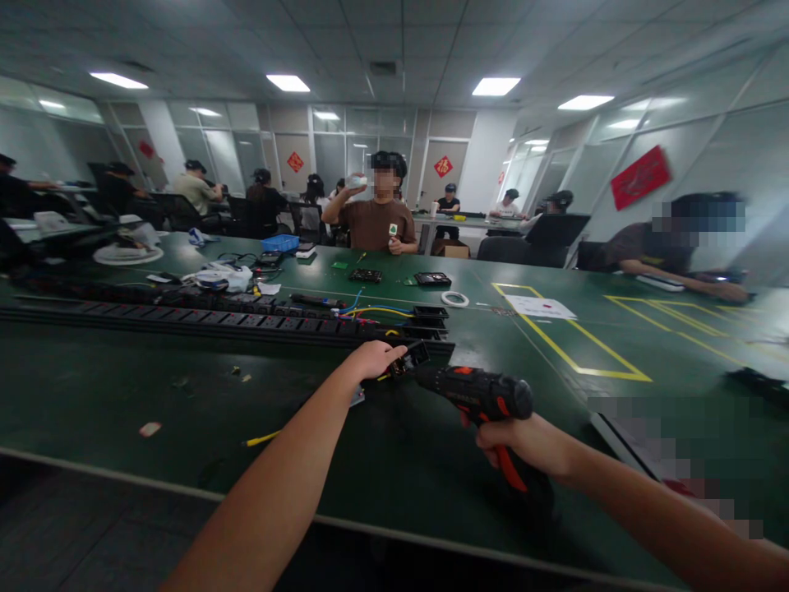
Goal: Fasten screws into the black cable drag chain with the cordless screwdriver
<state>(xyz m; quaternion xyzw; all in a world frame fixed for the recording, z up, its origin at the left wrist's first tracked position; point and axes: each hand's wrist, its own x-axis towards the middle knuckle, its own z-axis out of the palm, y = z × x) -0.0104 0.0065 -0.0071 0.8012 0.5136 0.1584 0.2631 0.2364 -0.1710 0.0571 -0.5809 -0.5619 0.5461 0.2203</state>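
Observation:
My right hand (499, 437) is wrapped round the grip of a black and red cordless drill (477, 391), whose chuck points left. Fingers of my left hand (375, 359) close on a small black plastic housing (417, 355) right at the drill's front end. Whether the drill's tip touches the housing I cannot tell. Just behind lies a long black power strip (246, 322) with a row of sockets, and blue and yellow wires (382, 310) run out at its right end. A yellow cable end (262, 438) shows beside my left forearm.
Across the green table (154, 386) a person in a brown shirt (379, 220) holds up a bottle. Circuit boards (366, 275), a white tape roll (454, 299), a blue basket (280, 243) and a paper sheet (542, 307) lie farther back. Another person (666, 238) works at the right.

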